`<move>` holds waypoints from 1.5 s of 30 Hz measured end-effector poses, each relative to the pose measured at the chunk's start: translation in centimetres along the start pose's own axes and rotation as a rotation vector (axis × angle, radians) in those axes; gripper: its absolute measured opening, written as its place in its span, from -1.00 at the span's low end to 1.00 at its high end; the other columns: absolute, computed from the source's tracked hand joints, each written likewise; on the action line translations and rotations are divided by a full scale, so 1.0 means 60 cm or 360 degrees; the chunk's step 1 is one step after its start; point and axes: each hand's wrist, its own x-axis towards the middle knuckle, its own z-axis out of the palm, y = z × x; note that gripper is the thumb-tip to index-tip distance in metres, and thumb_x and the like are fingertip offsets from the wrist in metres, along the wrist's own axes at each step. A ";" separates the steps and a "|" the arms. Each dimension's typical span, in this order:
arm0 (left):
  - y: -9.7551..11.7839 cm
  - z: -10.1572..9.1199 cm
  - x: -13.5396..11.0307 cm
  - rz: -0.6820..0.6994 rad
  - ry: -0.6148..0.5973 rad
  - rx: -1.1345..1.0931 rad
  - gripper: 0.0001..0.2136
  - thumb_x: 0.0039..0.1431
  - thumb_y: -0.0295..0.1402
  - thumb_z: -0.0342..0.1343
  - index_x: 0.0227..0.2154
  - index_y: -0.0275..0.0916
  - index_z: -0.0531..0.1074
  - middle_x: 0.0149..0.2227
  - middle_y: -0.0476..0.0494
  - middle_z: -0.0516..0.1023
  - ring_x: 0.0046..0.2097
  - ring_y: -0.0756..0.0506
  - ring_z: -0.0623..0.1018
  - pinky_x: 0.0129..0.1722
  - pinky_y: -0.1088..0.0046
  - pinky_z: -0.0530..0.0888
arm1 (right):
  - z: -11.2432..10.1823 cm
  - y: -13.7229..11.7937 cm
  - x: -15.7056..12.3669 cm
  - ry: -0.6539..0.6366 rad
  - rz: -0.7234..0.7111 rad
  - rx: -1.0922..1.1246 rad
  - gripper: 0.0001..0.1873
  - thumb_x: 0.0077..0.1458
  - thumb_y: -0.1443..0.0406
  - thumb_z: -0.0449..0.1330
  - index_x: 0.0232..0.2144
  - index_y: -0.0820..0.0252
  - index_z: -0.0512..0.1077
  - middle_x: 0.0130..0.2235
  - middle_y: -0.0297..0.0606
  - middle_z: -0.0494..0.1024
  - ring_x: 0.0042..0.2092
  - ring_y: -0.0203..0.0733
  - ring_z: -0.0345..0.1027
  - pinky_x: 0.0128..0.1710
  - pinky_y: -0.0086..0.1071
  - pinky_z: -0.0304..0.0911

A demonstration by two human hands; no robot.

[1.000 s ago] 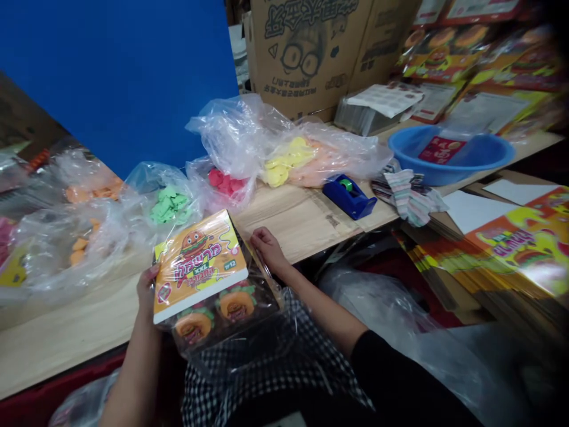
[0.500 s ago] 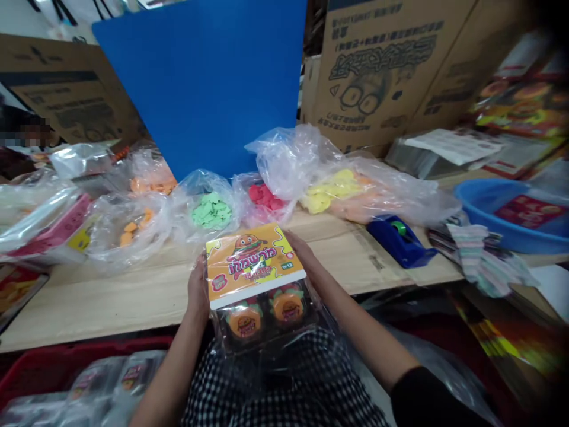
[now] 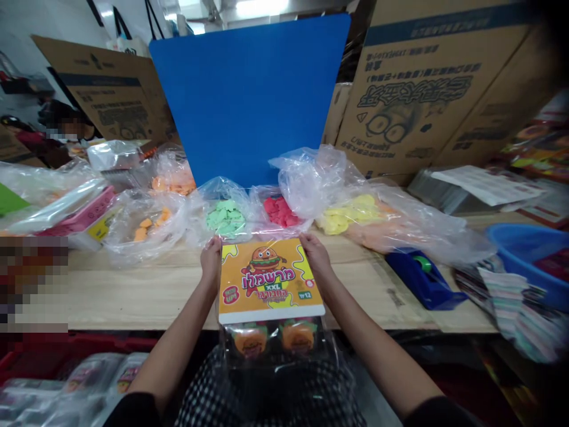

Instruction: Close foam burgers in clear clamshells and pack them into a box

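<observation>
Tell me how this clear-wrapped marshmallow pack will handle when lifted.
The printed card header looks stiff, so it should hold its shape. The clear film looks slick and loose, so it may slip. The round orange pieces likely make it bottom-heavy.

- On the bench (image 3: 133, 296)?
- Plastic bags (image 3: 226, 218) in a row; to their right, a tape dispenser (image 3: 422, 279), then a basin (image 3: 528, 255).
- Before the bags?
- A packet (image 3: 271, 279), above the front edge.

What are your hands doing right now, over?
Left hand, right hand: holding top corners. Clear bag with yellow-orange burger card: upright, card facing up. Blue tape dispenser off to the right.
</observation>
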 end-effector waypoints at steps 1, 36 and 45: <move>0.007 0.006 0.005 0.0015 -0.0022 -0.0017 -0.77 -0.16 -0.23 0.17 -0.60 -0.26 0.26 -0.71 0.12 0.32 -0.66 0.09 0.29 -0.64 0.61 0.23 | 0.003 -0.005 -0.001 0.0022 -0.0070 -0.0031 -0.65 -0.28 0.15 0.29 -0.52 0.12 0.19 -0.65 -0.50 0.38 -0.61 -0.29 0.25 -0.59 -0.41 0.18; 0.245 0.126 0.004 0.1087 -0.0494 -0.0225 -0.81 0.05 -0.30 0.07 -0.58 -0.28 0.33 -0.73 0.11 0.13 -0.67 0.12 0.20 -0.57 0.60 0.21 | 0.123 -0.223 -0.017 -0.0340 -0.1705 -0.0835 -0.87 0.03 0.28 0.08 -0.49 0.13 0.18 -0.54 -0.48 0.20 -0.53 -0.43 0.12 -0.50 -0.47 0.06; 0.079 -0.078 -0.196 0.0826 -0.0862 0.0918 -0.82 -0.03 -0.36 0.10 -0.68 -0.23 0.42 -0.63 -0.05 0.40 -0.56 0.00 0.36 -0.48 0.48 0.31 | 0.001 -0.060 -0.220 -0.1053 -0.1103 -0.1890 -0.83 0.11 0.28 -0.02 -0.51 0.13 0.25 -0.46 -0.28 0.35 -0.39 -0.22 0.19 -0.37 -0.33 0.11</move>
